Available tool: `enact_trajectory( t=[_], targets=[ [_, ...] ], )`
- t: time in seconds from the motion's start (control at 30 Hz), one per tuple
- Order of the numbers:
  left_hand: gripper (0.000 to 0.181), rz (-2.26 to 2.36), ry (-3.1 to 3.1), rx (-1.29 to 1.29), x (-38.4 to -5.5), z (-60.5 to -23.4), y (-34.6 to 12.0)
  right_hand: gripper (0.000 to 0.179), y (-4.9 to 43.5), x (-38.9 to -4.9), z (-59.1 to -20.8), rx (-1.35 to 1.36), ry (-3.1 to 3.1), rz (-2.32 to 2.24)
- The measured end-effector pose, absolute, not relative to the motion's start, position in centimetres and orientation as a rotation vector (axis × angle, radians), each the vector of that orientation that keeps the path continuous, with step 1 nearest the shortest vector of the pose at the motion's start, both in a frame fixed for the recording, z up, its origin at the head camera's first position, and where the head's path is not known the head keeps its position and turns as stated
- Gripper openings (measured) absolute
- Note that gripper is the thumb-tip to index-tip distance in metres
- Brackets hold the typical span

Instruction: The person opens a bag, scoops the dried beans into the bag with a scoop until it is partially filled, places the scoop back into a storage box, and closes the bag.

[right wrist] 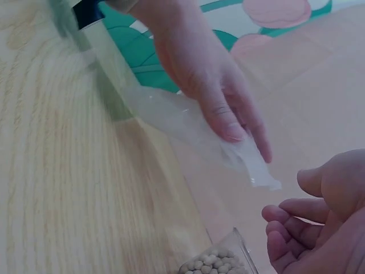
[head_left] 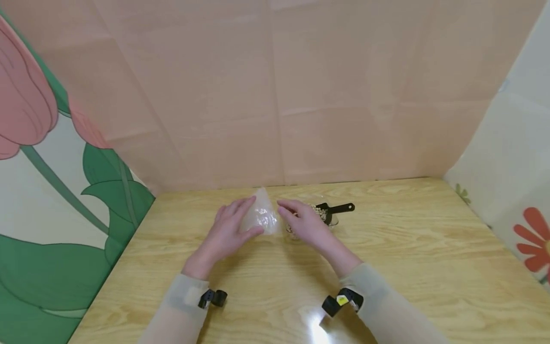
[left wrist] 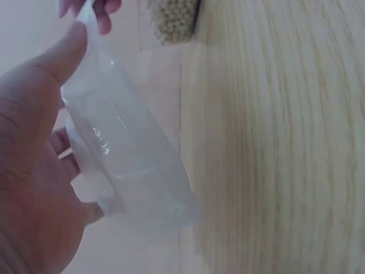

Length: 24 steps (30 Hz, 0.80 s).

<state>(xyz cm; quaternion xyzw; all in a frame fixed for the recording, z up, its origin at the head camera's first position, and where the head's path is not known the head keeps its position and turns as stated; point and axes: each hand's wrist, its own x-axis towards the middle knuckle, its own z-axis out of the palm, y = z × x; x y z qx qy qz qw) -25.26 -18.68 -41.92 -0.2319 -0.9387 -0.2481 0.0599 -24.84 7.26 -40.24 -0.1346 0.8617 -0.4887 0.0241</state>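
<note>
A clear plastic bag (head_left: 264,214) hangs upright above the table, with my left hand (head_left: 229,233) pinching it between thumb and fingers. In the left wrist view the bag (left wrist: 134,160) looks flat and slack. To its right is my right hand (head_left: 307,223); the right wrist view shows a small gap between that hand's loosely bent fingers (right wrist: 288,228) and the bag's top edge. Partly hidden behind the right hand stands a clear container (head_left: 335,222) of round, pale beans (left wrist: 173,20). A black scoop (head_left: 341,208) rests in it, handle pointing right.
The wood-grain table (head_left: 412,258) meets a pink backdrop (head_left: 215,95) at its far edge. Flower-printed panels (head_left: 47,272) line the left side and another stands on the right. Both wrists carry small black cameras (head_left: 342,301).
</note>
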Motion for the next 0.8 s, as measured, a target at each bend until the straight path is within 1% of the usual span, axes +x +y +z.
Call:
enact_trajectory(
  t=[0.13, 0.3, 0.4, 0.8],
  targets=[
    [0.091, -0.763, -2.827, -0.781, -25.42, -42.28, -18.67, 0.047, 7.54, -25.06, -40.38, -0.364, 2.618, -1.551],
    [0.092, -0.762, -2.757, -0.876, -25.66, -42.42, -18.59, 0.045, 7.62, -25.39, -40.55, -0.39, 2.601, -1.568],
    [0.094, -0.76, -2.711, -0.927, -25.69, -42.36, -18.6, 0.041, 7.59, -25.4, -40.54, -0.393, 2.602, -1.57],
    [0.093, -0.76, -2.693, -0.984, -25.8, -42.26, -18.49, 0.03, 7.5, -25.39, -40.62, -0.346, 2.557, -1.562]
  ],
)
